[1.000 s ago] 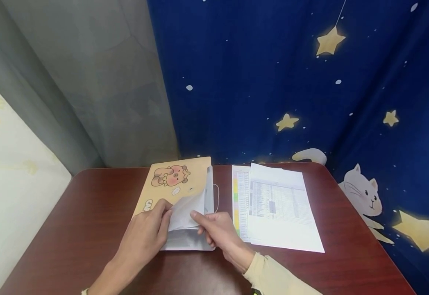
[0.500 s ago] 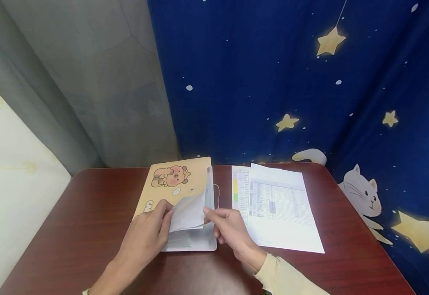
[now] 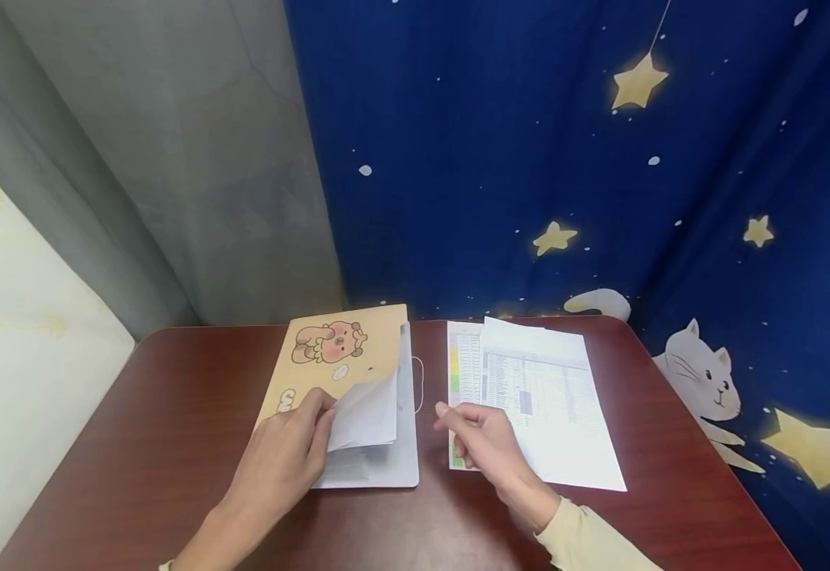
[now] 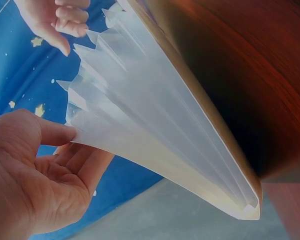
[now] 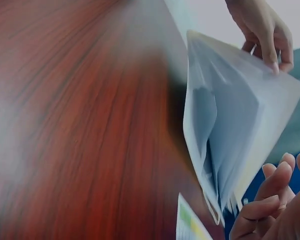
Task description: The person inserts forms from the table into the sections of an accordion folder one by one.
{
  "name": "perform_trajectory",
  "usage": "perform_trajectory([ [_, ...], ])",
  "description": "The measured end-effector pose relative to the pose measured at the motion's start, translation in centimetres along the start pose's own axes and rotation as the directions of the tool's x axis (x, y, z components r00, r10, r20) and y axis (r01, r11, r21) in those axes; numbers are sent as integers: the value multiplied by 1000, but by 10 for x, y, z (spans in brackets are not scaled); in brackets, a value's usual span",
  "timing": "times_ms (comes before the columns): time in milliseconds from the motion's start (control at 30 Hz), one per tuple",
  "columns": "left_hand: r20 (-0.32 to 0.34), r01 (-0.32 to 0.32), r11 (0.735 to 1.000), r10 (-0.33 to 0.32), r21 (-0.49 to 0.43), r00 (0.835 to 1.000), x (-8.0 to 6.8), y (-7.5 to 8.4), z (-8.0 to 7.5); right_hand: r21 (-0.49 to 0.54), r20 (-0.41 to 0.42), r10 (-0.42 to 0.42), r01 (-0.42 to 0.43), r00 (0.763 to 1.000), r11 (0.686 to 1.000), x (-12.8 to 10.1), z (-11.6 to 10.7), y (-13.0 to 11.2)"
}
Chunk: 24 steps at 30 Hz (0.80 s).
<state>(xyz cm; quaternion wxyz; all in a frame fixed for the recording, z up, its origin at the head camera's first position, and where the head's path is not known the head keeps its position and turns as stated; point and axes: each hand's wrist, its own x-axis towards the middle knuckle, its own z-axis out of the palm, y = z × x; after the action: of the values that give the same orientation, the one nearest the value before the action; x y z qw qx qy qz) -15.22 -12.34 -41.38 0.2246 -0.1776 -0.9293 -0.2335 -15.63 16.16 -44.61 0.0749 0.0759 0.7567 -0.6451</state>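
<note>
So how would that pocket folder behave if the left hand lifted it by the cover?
The folder would probably flex: its thin translucent pockets already fan apart where the left hand holds the cover up. It looks light, and likely slick on the polished table. Loose sheets could slip out.

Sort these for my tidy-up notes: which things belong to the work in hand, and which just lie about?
In hand: expanding file folder, lifted open by the left hand; right hand over the printed sheets.
Lying about: table; star curtain.
</note>
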Motion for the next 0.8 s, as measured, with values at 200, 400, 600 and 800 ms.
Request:
perform_trajectory([
  [200, 8, 12, 1000, -12, -6, 1000, -1, -1, 0, -20, -68, 30, -32, 997, 999, 0, -25, 7],
  [400, 14, 14, 1000, -14, -12, 1000, -2, -2, 0, -17, -121, 56, -58, 991, 998, -2, -46, 11],
  [600, 6, 4, 1000, -4, -17, 1000, -2, -4, 1, -97, -199, 85, -106, 976, 990, -7, -68, 19],
  [800, -13, -15, 1000, 14, -8, 1000, -1, -4, -1, -123, -241, 129, -162, 962, 979, -17, -92, 31],
])
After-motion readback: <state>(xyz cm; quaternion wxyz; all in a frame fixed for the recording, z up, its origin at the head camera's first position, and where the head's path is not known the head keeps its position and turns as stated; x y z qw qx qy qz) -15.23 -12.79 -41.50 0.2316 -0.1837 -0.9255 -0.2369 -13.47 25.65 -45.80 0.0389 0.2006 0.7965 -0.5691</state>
